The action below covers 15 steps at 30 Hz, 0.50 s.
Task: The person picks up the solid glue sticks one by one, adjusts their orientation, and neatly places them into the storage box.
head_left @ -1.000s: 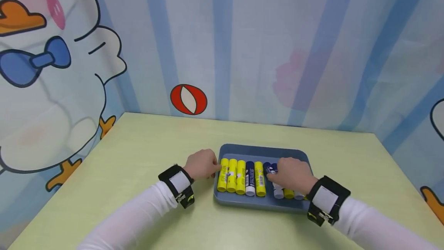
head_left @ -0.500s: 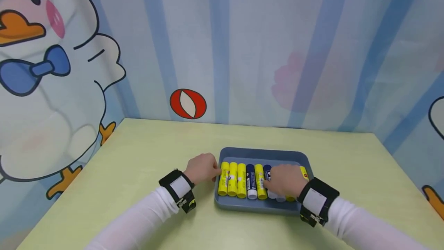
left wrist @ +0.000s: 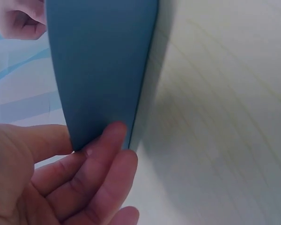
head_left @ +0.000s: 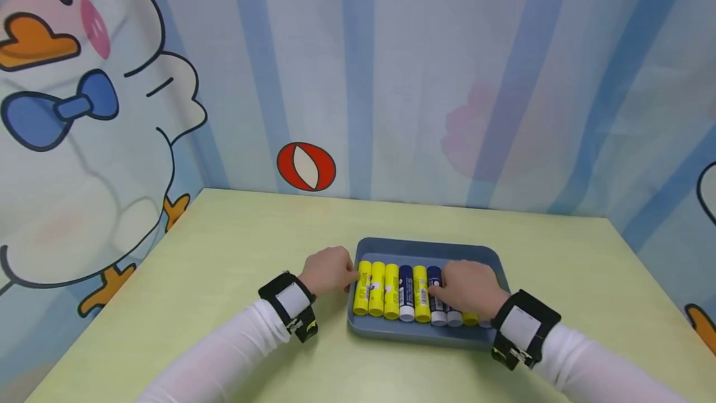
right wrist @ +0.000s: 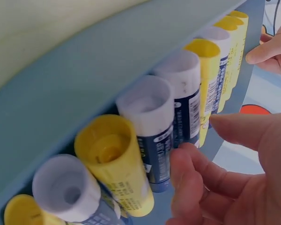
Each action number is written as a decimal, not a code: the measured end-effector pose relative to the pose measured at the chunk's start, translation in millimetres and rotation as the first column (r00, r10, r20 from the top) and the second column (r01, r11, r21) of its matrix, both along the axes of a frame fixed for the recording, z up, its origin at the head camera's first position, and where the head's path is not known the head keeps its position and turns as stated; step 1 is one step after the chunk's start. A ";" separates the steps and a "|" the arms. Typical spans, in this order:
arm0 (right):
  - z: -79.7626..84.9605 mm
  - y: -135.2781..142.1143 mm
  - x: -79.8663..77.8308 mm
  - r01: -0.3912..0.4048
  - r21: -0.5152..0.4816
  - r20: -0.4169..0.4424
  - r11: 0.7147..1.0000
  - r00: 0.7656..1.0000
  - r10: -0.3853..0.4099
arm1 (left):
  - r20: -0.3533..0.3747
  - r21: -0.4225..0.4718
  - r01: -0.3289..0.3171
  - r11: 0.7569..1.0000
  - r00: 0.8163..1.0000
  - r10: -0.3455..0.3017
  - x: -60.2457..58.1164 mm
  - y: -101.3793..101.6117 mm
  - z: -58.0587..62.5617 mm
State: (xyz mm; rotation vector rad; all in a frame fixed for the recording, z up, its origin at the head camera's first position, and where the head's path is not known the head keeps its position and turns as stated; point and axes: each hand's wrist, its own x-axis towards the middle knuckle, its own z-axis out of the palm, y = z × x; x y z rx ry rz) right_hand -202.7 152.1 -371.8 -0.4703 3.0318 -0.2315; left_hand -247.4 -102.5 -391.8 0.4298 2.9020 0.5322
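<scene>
A grey-blue tray (head_left: pixel 411 331) holds a side-by-side row of yellow glue sticks (head_left: pixel 377 290) and dark blue glue sticks (head_left: pixel 406 291) with white ends. My left hand (head_left: pixel 330 270) pinches the tray's left side; in the left wrist view its thumb is at the rim and its fingers lie against the outer wall. Over the right half of the row, my right hand (head_left: pixel 472 287) has thumb and index finger around a blue glue stick (right wrist: pixel 189 115), which lies beside a yellow one. In the head view this hand hides parts of the sticks beneath it.
The tray stands on a pale yellow-green table (head_left: pixel 268 222). Behind it hangs a striped cartoon backdrop (head_left: pixel 414 79). Further glue sticks, a yellow one (right wrist: pixel 113 154) and a white-ended one (right wrist: pixel 65 187), lie at the row's right end.
My right hand shifts left, then slightly back right. The blue glue stick beside it, slanted at first, now lies straight against the yellow one. The left hand stays at the tray's side.
</scene>
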 end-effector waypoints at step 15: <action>-6.4 -0.2 -16.1 0.053 0.003 0.079 0.999 0.995 -0.053 | -0.010 0.002 0.002 1.000 1.000 -0.002 -1.3 2.9 -0.1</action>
